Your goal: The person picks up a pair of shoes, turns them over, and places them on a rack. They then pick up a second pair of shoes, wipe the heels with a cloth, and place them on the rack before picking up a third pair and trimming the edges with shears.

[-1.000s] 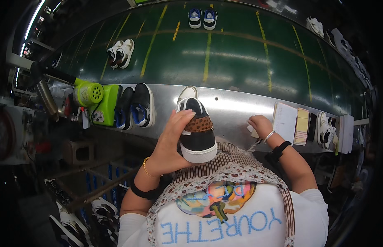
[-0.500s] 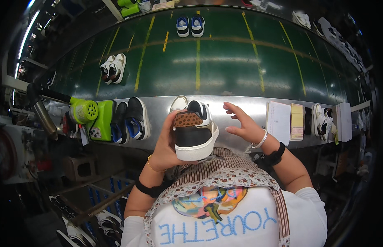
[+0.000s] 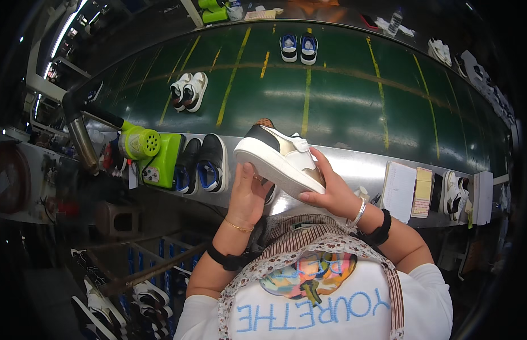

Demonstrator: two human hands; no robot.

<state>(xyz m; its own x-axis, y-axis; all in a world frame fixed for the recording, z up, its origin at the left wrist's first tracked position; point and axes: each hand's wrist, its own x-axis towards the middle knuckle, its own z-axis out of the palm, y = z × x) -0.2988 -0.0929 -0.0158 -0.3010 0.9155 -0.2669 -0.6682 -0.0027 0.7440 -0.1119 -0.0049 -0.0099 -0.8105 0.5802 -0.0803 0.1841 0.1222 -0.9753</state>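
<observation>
A white sneaker [image 3: 283, 156] with a black heel panel, a gold side panel and a spotted brown tab is tilted sideways in front of me, its pale sole partly facing me. My right hand [image 3: 334, 190] grips its toe end, thumb on the sole and fingers around the upper. Under the heel end, my left hand [image 3: 246, 195] presses its fingertips against the sole, supporting the shoe. Part of a dark shape with a white edge shows below the sneaker, mostly hidden behind it and my left hand.
A black pair of sneakers [image 3: 215, 164] stands left, beside a lime-green hot-air tool [image 3: 141, 141]. Notebook [image 3: 399, 190], yellow pad [image 3: 422, 192] and white shoes [image 3: 453, 195] sit right. The green conveyor [image 3: 342, 107] carries a white pair [image 3: 188, 92] and a blue-lined pair [image 3: 298, 48].
The sneaker has turned from heel-facing to sideways, toe toward the right. My right hand, earlier open and apart, has taken hold of the toe. My left hand has shifted under the sole.
</observation>
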